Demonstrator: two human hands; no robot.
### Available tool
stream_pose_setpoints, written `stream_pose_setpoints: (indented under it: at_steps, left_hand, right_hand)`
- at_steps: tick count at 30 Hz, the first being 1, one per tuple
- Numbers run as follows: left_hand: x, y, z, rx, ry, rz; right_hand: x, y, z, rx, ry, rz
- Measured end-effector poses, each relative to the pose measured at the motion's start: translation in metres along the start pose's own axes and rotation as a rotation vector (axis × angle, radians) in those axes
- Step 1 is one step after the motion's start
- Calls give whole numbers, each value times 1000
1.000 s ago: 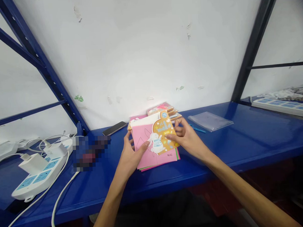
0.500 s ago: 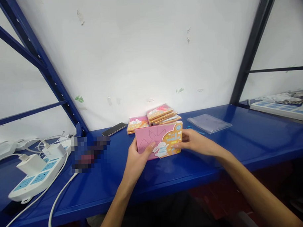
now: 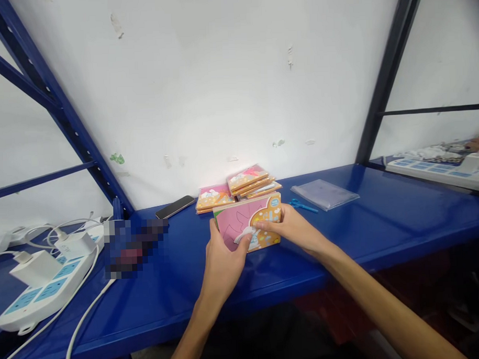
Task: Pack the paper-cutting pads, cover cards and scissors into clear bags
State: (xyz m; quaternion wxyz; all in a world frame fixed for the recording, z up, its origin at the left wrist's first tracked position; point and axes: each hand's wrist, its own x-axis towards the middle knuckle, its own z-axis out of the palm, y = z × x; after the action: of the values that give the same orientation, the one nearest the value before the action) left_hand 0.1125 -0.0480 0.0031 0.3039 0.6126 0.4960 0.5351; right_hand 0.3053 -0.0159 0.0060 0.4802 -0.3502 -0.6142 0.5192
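A pink and orange booklet point(image 3: 236, 217) with a white rabbit on its cover stands upright between my two hands. My left hand point(image 3: 226, 250) grips its lower left side, thumb on the front near the rabbit. My right hand point(image 3: 290, 226) holds the right side, with fingers behind and the thumb across the orange part. Green shows at the booklet's upper left edge. Just behind it lie a stack of similar booklets point(image 3: 249, 180) and a lower pile point(image 3: 214, 197) to its left.
Blue scissors point(image 3: 304, 206) and clear plastic sleeves point(image 3: 324, 194) lie right on the blue table point(image 3: 180, 286). A black phone point(image 3: 175, 207) lies left, beyond a blurred dark object point(image 3: 138, 251). A white power strip point(image 3: 50, 291) with plugs and cables occupies the far left.
My right thumb has moved left across the cover, and my left thumb now lies over the rabbit. The green edge has come into sight, and the view has shifted slightly.
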Motion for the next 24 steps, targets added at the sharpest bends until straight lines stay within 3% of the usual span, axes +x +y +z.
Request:
stream_pose_setpoints:
  at_steps: [4, 7, 9, 12, 15, 17, 20, 24]
  left_hand:
    - [1, -2, 0, 51, 25, 31]
    - [2, -3, -1, -28, -12, 9]
    - [2, -4, -1, -57, -33, -6]
    - [2, -5, -2, -55, -29, -13]
    - [3, -4, -1, -31, -31, -15]
    - [4, -4, -1, -19, -20, -18]
    - [4, -4, 0, -15, 11, -13]
    - [5, -3, -2, -8, 88, 23]
  right_hand:
    - [0, 0, 2, -5, -62, 1]
    - [1, -12, -14, -143, -101, -71]
    - [-1, -22, -40, -234, -36, -188]
    - [-10, -28, -101, -347, 277, -277]
    - [-21, -12, -168, -932, 687, -118]
    - [-25, 8, -202, -1140, 807, 43]
    - [-26, 36, -230, -1157, 711, 165]
    - [-27, 47, -238, -1139, 673, 206]
